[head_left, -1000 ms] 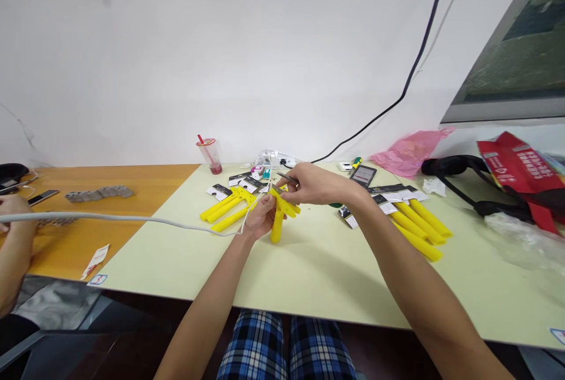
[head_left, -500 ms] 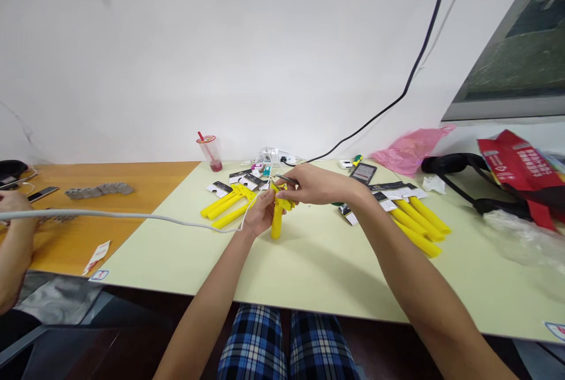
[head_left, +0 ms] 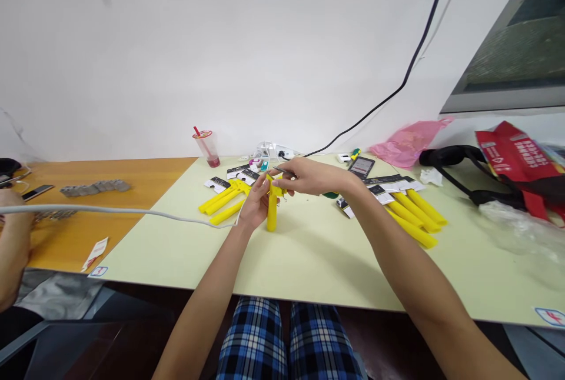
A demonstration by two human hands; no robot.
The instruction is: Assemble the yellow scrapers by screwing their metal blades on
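Note:
My left hand [head_left: 253, 202] is closed around a yellow plastic piece [head_left: 272, 215], whose tube-like handle points down above the table. Over the top of that piece bends my right hand [head_left: 304, 175], its fingers pinching a thin dark metal tool [head_left: 285, 172] with the tip at the piece. The tool's exact kind is too small to tell. Left of my hands lie several yellow tube-handled pieces [head_left: 220, 199] with black-and-white cards [head_left: 217, 184]. More yellow tubes [head_left: 417, 215] with similar cards [head_left: 388, 183] lie to the right. A white cable [head_left: 176, 216] runs past my left wrist.
Behind my hands stand a drink cup [head_left: 207, 147] and a power strip [head_left: 282, 152]. A phone [head_left: 362, 166], pink bag [head_left: 408, 142], black strap-like object [head_left: 459, 159] and red bag [head_left: 521, 162] are rightward. Another person's arm [head_left: 15, 245] rests by grey parts [head_left: 95, 187] at left.
The yellow piece has turned a little more upright in my left hand. Both hands remain together around it, and the whole view has shifted slightly.

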